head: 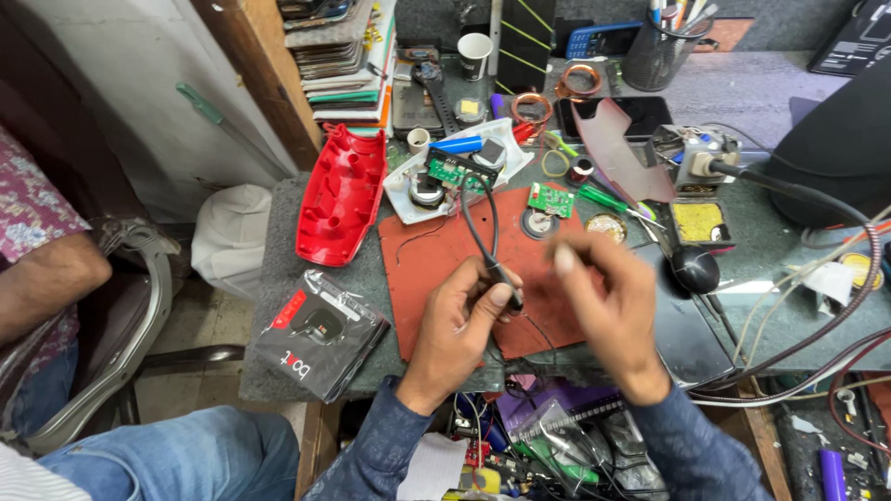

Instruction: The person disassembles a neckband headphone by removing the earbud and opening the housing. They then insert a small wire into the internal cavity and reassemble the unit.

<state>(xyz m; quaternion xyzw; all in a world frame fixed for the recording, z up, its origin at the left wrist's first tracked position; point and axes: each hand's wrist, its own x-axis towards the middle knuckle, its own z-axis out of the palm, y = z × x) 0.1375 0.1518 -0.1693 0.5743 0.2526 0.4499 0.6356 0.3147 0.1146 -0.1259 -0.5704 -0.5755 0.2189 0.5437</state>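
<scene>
Both hands hover low over the red mat [436, 269]. Left hand [459, 325] pinches a black cable [480, 227] running toward twelve o'clock. Right hand [608, 306] is curled at three o'clock; its hold cannot be seen.

bright even overhead light, soft shadows, right hand [608, 311] motion-blurred, glare on dark surface at right, wide-angle bending at edges
</scene>
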